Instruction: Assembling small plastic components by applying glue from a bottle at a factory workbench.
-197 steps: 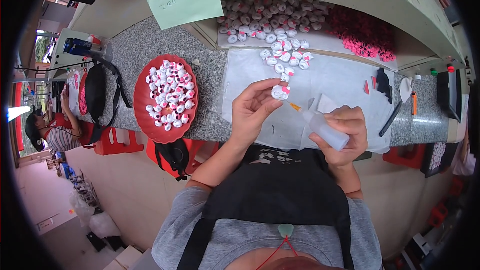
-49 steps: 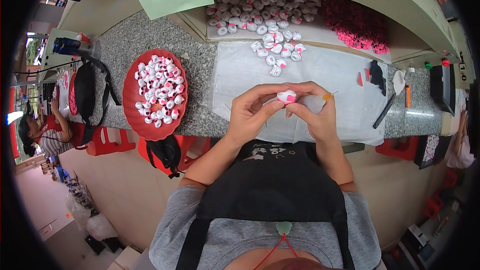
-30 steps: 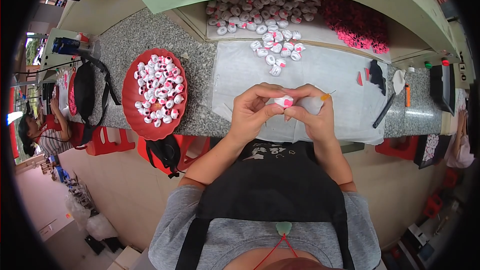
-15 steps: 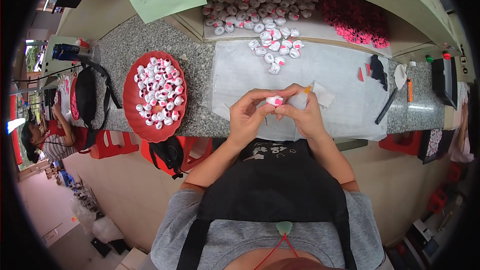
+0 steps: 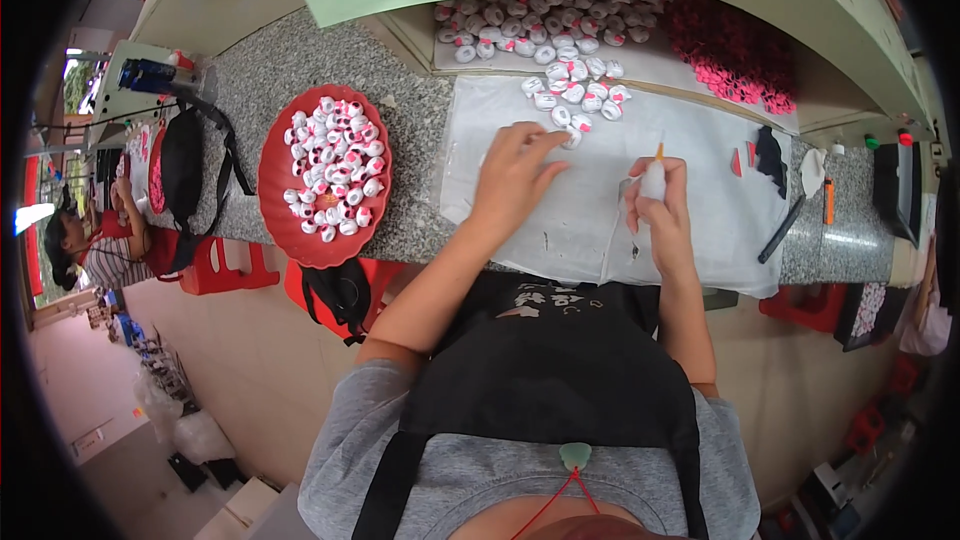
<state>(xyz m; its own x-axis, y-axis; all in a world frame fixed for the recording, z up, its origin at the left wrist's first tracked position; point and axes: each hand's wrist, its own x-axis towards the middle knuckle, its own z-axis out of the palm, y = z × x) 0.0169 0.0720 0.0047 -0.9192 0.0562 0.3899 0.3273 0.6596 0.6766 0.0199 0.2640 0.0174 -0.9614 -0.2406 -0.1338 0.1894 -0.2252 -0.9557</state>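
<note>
My left hand (image 5: 515,178) is over the white sheet (image 5: 590,225), its fingers stretched out and the thumb apart. Its fingertips are at a small white rounded piece (image 5: 574,139) at the near end of a loose group; whether they touch it I cannot tell. Several more white pieces with pink patches (image 5: 572,92) lie just beyond. To the right, my right hand (image 5: 662,208) is closed round a small whitish squeeze bottle (image 5: 653,182), whose thin orange tip (image 5: 660,148) points away from me.
A red scalloped plate (image 5: 274,208) full of white-and-pink pieces stands on the left. On a shelf at the back are a heap of white pieces (image 5: 540,8) and a pink pile (image 5: 735,50). Rightward lie a black cloth scrap (image 5: 769,162), a black stick (image 5: 781,230) and an orange tool (image 5: 828,202).
My hands have parted. The white-and-pink piece they held between them no longer shows in them. My left hand moved forward to the loose group; the right kept the bottle. The view shifted slightly.
</note>
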